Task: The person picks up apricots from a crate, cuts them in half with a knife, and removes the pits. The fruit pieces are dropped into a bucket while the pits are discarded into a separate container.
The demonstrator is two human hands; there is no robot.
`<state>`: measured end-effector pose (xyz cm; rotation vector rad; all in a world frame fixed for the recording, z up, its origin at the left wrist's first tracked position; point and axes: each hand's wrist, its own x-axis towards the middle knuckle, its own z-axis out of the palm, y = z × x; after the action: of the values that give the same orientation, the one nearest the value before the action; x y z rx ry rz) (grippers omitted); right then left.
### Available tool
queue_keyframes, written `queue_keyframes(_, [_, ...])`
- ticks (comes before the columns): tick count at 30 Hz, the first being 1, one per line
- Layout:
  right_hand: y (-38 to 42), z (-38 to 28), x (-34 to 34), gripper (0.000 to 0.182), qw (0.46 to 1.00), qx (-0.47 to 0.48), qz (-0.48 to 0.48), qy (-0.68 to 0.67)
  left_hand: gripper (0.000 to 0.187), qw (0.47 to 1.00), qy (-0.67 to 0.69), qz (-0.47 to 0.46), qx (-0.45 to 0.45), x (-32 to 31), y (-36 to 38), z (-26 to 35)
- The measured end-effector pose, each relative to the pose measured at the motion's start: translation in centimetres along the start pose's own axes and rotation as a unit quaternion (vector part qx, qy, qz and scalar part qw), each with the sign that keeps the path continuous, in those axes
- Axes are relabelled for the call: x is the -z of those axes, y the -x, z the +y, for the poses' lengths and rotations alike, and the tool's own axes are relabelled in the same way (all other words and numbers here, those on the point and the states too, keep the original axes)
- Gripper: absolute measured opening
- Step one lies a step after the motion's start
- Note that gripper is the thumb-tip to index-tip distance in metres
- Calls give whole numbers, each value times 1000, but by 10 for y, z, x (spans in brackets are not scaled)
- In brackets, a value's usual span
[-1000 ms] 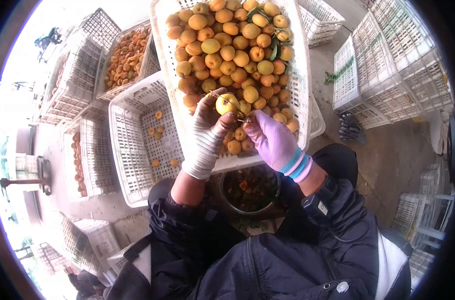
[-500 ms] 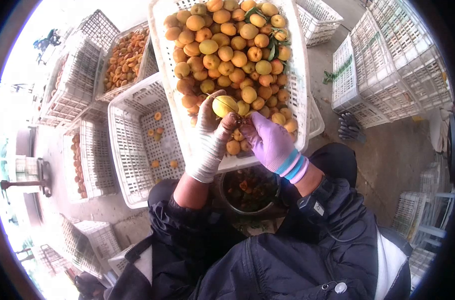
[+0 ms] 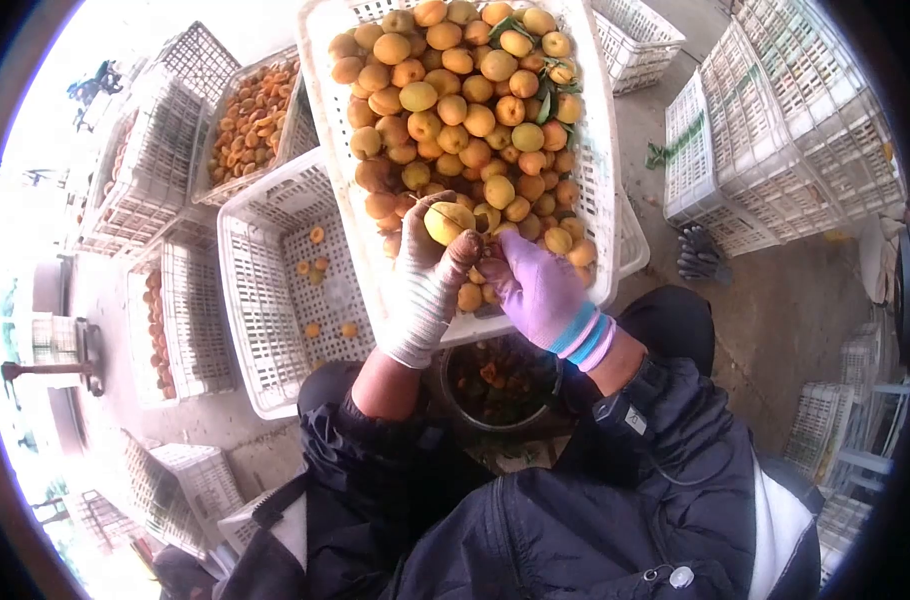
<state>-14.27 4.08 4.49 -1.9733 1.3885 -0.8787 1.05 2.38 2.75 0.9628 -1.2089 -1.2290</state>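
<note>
Yellow fruit [image 3: 447, 222], lilac blue-banded glove [image 3: 547, 298]

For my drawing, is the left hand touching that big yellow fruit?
Touching. The head view shows the left hand holding the yellow fruit between thumb and fingers.

We hold our gloved, curled left grip [image 3: 422, 290] just beside our gloved right grip [image 3: 543, 292], forearms [image 3: 386, 388] angled inward.

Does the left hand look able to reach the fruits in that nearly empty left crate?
Probably yes: the nearly empty crate is open above, its visible fruits uncovered, though the left hand would first have to release a yellow fruit.
</note>
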Motion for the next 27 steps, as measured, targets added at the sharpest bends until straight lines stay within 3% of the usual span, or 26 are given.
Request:
queue_keyframes(5, [-1,2,-2,23,999,37,10,11,65,998,4,9,63,6,6,-16])
queue_keyframes(7, [0,2,-2,21,998,46,4,33,70,973,205,-12,105,4,4,-17])
queue_keyframes(8, [2,4,-4,19,997,53,5,53,70,973,204,-15,103,4,1,-17])
queue_keyframes(11, [8,10,-9,20,994,60,-3,92,80,899,407,-21,157,12,-4,-20])
queue_keyframes(14, [11,10,-11,18,994,74,23,78,79,872,460,-18,168,22,-5,-6])
queue_keyframes(16, [12,6,0,18,998,66,17,12,76,889,426,10,169,27,-10,-1])
queue_keyframes(18, [7,2,11,25,999,22,16,-36,74,884,415,106,186,25,-15,2])
queue_keyframes(20, [1,-4,19,25,992,-28,46,-113,68,886,423,70,176,22,-10,-3])
queue_keyframes(21, [-5,2,15,24,978,-34,66,-196,67,936,317,51,143,12,-6,1])
queue_keyframes(22, [-5,2,12,24,978,-35,67,-196,65,972,205,30,107,6,-3,5])
queue_keyframes(24, [-8,-6,9,29,920,-75,93,-373,70,991,63,-106,59,4,3,5])
queue_keyframes(27, [-9,8,-5,35,950,-13,98,-298,75,990,-85,-99,45,-14,14,27])
